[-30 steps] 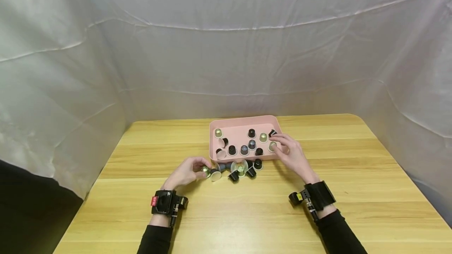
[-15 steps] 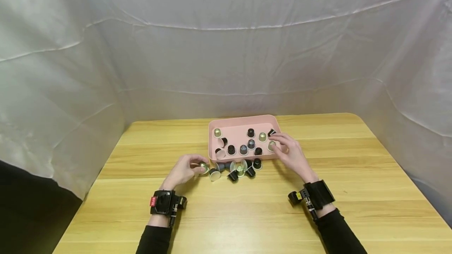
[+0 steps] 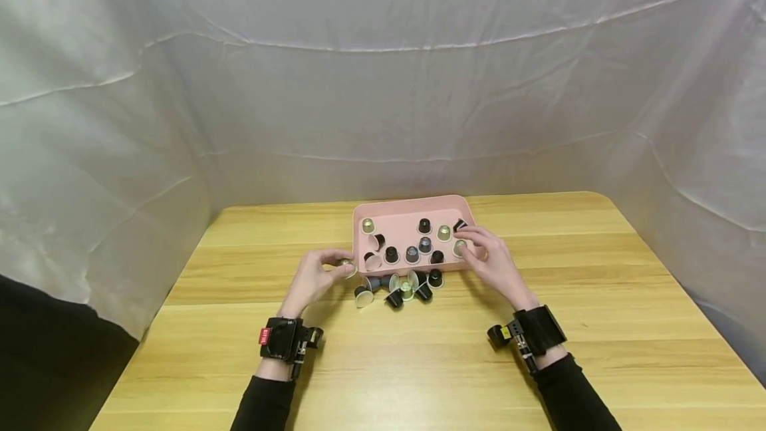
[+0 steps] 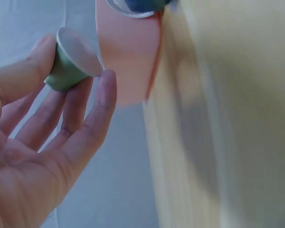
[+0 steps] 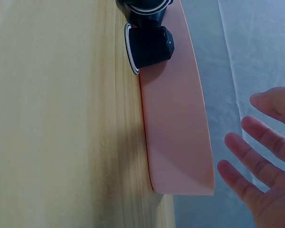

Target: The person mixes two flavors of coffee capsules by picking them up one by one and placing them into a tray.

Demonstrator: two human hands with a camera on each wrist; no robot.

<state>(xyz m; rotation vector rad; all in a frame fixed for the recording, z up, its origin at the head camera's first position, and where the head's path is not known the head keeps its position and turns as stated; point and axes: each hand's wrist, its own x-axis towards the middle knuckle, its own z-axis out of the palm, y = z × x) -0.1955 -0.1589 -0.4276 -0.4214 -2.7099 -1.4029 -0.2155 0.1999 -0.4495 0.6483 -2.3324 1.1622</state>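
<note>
My left hand (image 3: 313, 279) pinches a green coffee capsule (image 4: 66, 71) between thumb and fingers, above the table just left of the pink tray (image 3: 399, 223). In the left wrist view the capsule is tilted, its pale lid facing the fingers. My right hand (image 3: 495, 263) is over the tray's right end, fingers apart and loosely bent. A pale green capsule (image 3: 459, 247) stands in the tray beside its thumb in the head view. In the right wrist view nothing shows between those fingers.
Several black, blue-grey and gold-green capsules stand or lie in the tray. More lie on the wooden table (image 3: 395, 364) along its front wall, among them a black capsule (image 3: 363, 296) with its white lid forward. A pale curtain (image 3: 383, 98) surrounds the table.
My left hand has lifted the green capsule from the left end of the front row and carried it away toward the tray's left side. My right hand has barely moved.
</note>
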